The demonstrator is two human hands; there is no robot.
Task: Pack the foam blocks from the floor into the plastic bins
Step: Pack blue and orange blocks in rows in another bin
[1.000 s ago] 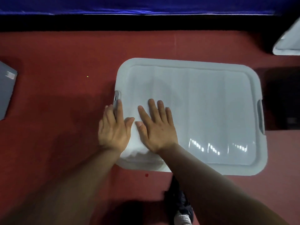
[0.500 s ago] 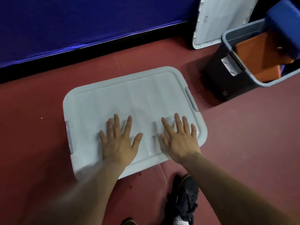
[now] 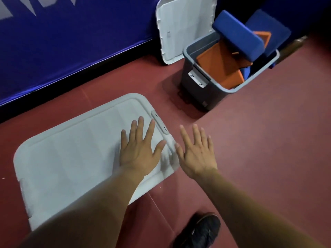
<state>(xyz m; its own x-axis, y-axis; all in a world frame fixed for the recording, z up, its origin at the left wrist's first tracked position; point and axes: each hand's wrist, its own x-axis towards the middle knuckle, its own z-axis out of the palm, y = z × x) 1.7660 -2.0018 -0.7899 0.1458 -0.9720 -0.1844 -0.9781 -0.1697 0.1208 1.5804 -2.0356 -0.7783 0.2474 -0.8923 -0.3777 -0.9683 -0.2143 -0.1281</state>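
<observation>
A closed bin shows its pale grey lid (image 3: 71, 154) in the lower left. My left hand (image 3: 139, 149) lies flat on the lid near its right latch, fingers spread. My right hand (image 3: 197, 153) hovers just off the lid's right edge, over the red floor, fingers straight and holding nothing. A second grey plastic bin (image 3: 202, 86) stands open at the upper right. Orange foam blocks (image 3: 220, 68) fill it, and blue foam blocks (image 3: 238, 34) stick up above its rim.
A loose pale lid (image 3: 184, 27) leans against the blue wall padding (image 3: 71, 36) behind the open bin. My dark shoe (image 3: 198, 231) is at the bottom edge. Red floor (image 3: 268, 140) stretches to the right.
The view has swung right, bringing the open bin fully into sight. Both hands slid right; my right hand has come off the lid and my left now sits by its right latch.
</observation>
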